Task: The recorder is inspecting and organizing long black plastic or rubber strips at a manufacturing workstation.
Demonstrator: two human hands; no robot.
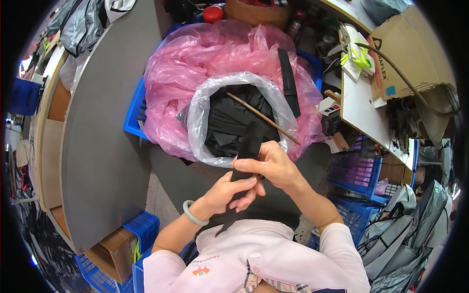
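Observation:
Both my hands grip one flat black strip [250, 141] in front of my body. My right hand [277, 168] pinches it from the right, thumb on top. Just below, my left hand [233, 191], with a pale bangle on the wrist, holds the strip's lower part between thumb and fingers. The strip's upper end reaches over the rim of a clear plastic bag [198, 110]. Inside that bag lie many black strips [229, 119], with a thin wooden stick [261, 116] slanting across the opening. Exactly what the strip is made of I cannot tell.
Pink plastic sheeting [171, 73] surrounds the bag within a blue crate [134, 115]. Another black strip [288, 83] lies on the pink plastic. A grey curved panel [107, 136] stands left. At right are a white tabletop [359, 110], a cardboard box [410, 53] and blue crates [349, 171].

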